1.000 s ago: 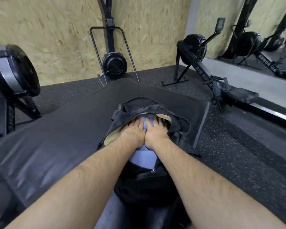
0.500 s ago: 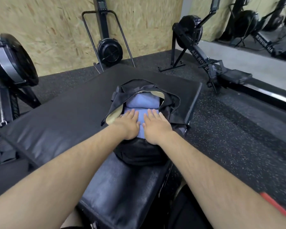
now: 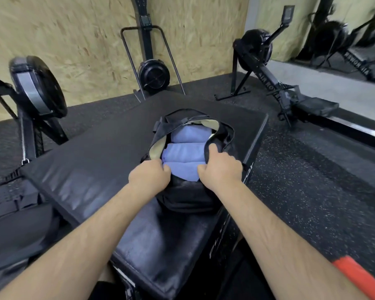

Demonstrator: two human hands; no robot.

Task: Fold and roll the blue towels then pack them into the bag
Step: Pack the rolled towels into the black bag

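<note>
On the padded box [image 3: 91, 156]: open bag [image 3: 186, 199] held rolled blue towels [image 3: 185, 153]; left hand [image 3: 149, 176] at 9 o'clock, right hand [image 3: 222, 169] at 3 o'clock, each curled, apparently gripping its rim.

Left hand [image 3: 149, 176] and right hand [image 3: 222, 171] bare, forearms [image 3: 95, 230] lightly haired.

The bag [image 3: 188, 191] is sitting on the bench [image 3: 91, 169], near its right edge. The towels [image 3: 185, 152] are lying inside it, one behind another. The left hand [image 3: 149, 176] and right hand [image 3: 222, 169] are gripping the bag's rim on either side of the nearest towel.
</note>
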